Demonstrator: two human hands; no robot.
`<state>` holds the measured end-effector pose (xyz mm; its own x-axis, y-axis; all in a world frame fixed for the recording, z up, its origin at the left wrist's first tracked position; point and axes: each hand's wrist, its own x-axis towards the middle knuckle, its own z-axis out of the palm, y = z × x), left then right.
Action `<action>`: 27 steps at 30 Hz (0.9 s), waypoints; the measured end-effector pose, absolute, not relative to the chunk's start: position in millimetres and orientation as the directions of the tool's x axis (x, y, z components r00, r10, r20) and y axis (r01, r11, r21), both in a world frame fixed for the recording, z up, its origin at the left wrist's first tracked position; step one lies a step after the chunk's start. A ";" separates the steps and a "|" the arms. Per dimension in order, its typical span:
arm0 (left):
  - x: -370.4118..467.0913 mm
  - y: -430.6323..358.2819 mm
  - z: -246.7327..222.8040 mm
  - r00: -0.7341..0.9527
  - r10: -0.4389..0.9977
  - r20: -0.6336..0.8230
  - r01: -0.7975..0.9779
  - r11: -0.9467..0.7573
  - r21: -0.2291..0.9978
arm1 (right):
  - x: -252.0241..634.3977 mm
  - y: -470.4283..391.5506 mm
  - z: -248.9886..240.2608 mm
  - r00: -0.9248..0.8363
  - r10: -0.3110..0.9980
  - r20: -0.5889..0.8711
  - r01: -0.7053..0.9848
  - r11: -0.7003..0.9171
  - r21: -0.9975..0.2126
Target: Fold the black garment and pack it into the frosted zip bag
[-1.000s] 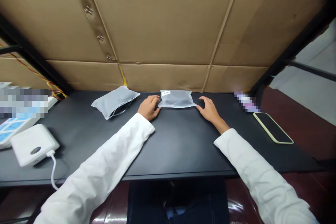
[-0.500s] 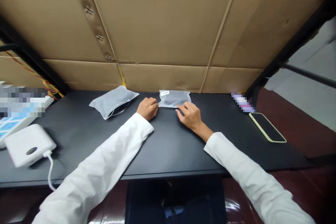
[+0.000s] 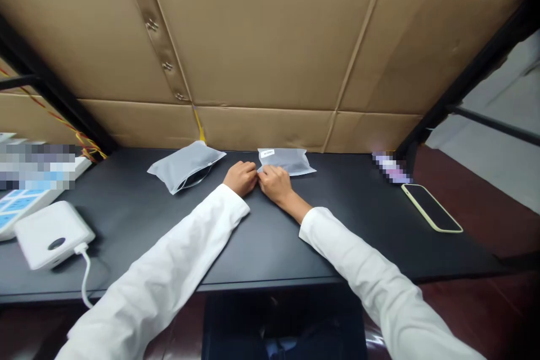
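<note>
A frosted bag with a white label (image 3: 291, 161) lies flat near the back of the black table (image 3: 270, 247). Both hands meet at its near left corner. My left hand (image 3: 241, 178) is closed in a pinch at that corner. Beside it, my right hand (image 3: 275, 183) is closed too, its fingertips touching the bag's near left edge. The fingers hide the corner between them. To the left, a second frosted bag (image 3: 183, 163) lies with its near right side gaping.
A white power bank (image 3: 54, 233) with a cable and a power strip (image 3: 25, 199) lie at the left. At the right are a phone (image 3: 431, 208) and a blurred purple item (image 3: 391, 167). Cardboard (image 3: 253, 39) walls off the back, between black metal posts.
My right hand has moved left, from the bag's near right part to its left corner beside my left hand, and its fingers have closed. The view has shifted slightly.
</note>
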<state>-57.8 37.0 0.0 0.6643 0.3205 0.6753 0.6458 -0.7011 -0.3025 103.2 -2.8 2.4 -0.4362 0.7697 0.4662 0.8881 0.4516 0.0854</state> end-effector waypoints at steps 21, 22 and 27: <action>-55.9 35.4 0.1 0.698 0.379 0.608 0.622 -0.742 -0.250 | 178.1 -5.0 -0.7 -0.479 0.689 0.545 0.866 0.473 0.164; -55.9 35.6 -0.1 0.698 0.377 0.608 0.620 -0.744 -0.249 | 193.1 -6.5 -1.5 -0.458 0.686 0.565 0.878 0.447 0.168; -56.2 37.3 -1.0 0.709 0.368 0.601 0.608 -0.752 -0.256 | 256.4 -12.1 -7.5 -0.327 0.659 0.677 0.940 0.301 0.162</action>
